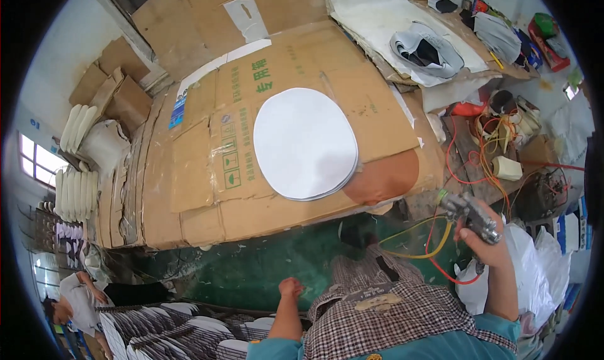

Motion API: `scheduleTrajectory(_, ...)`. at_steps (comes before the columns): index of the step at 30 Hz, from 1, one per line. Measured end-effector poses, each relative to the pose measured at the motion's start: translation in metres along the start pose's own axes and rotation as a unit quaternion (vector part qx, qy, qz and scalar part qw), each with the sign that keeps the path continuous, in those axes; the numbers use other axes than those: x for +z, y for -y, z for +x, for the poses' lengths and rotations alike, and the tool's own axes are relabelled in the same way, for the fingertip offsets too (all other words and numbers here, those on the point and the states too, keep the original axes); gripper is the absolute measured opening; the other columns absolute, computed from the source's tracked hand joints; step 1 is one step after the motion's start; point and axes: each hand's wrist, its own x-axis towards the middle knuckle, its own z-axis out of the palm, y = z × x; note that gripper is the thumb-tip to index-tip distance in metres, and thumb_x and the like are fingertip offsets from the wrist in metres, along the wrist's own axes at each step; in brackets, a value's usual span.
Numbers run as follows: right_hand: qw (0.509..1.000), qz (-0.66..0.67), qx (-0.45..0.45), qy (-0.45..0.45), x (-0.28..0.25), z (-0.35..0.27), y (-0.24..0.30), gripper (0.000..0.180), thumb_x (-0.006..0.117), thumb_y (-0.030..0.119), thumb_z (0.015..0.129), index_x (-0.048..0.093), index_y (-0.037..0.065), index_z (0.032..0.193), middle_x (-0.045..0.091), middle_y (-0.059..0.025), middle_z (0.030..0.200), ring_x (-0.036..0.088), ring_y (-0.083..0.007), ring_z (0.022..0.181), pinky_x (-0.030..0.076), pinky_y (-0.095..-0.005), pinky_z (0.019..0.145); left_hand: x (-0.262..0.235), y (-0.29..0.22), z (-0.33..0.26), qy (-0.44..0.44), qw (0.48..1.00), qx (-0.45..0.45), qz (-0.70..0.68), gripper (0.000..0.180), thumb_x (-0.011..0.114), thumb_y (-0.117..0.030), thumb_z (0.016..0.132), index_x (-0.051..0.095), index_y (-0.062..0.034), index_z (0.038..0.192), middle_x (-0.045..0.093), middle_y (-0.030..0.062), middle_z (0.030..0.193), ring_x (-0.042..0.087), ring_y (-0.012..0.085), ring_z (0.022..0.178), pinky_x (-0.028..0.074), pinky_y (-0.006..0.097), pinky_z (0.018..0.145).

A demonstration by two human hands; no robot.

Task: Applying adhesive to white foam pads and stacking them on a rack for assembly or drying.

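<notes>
My right hand (487,242), at the right of the table, is wrapped round a metal spray gun (473,216) with its nozzle pointing left. Yellow and red hoses hang near the gun. Over the green floor in front of my body, my left hand (290,289) is curled closed, and nothing shows in it. On the cardboard-covered table (195,171) lies a stack of white oval sheets (305,143), its edges slightly offset at the lower right. A brown-orange rounded piece (387,176) lies at the table's near edge, partly beneath the stack.
Tangled orange hoses (497,130) lie on a wooden bench at the right, beside white plastic bags (528,265). A rolled grey cloth (428,50) rests at the back right. Stacked cream pads (77,193) stand at the left. Another person (82,303) is at lower left.
</notes>
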Motion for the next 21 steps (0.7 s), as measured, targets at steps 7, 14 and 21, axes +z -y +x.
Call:
scheduleTrajectory(7,0.987,-0.069,-0.024,0.141,-0.049,0.025,-0.006,0.047,0.067,0.008,0.073,0.051,-0.004,0.116,0.062,-0.0115,0.093,0.059,-0.0123,0.078,0.047,-0.0265,0.070,0.027,-0.061,-0.021,-0.053,0.983,0.147,-0.094,0.016,0.054,-0.005,0.080,0.055,-0.0034,0.096,0.059,0.0078,0.073,0.056,0.0171,0.052,0.045,0.028,0.041)
scheduleTrajectory(14,0.989,0.112,0.001,0.092,-0.045,0.091,-0.028,0.051,0.064,0.003,0.077,0.045,-0.004,0.123,0.059,-0.0073,0.085,0.058,-0.0129,0.074,0.048,-0.0265,0.066,0.097,-0.150,-0.074,-0.047,0.964,0.242,-0.099,0.017,0.057,-0.008,0.081,0.055,-0.0044,0.097,0.059,0.0069,0.072,0.059,0.0163,0.058,0.047,0.025,0.051)
scheduleTrajectory(21,0.995,0.089,0.030,0.044,-0.088,0.113,-0.050,0.051,0.064,0.005,0.075,0.045,-0.003,0.122,0.058,-0.0078,0.082,0.057,-0.0130,0.070,0.049,-0.0272,0.065,0.143,-0.205,-0.063,-0.033,0.937,0.343,-0.059,0.013,0.054,-0.007,0.080,0.057,-0.0016,0.092,0.057,0.0052,0.070,0.056,0.0120,0.062,0.042,0.022,0.053)
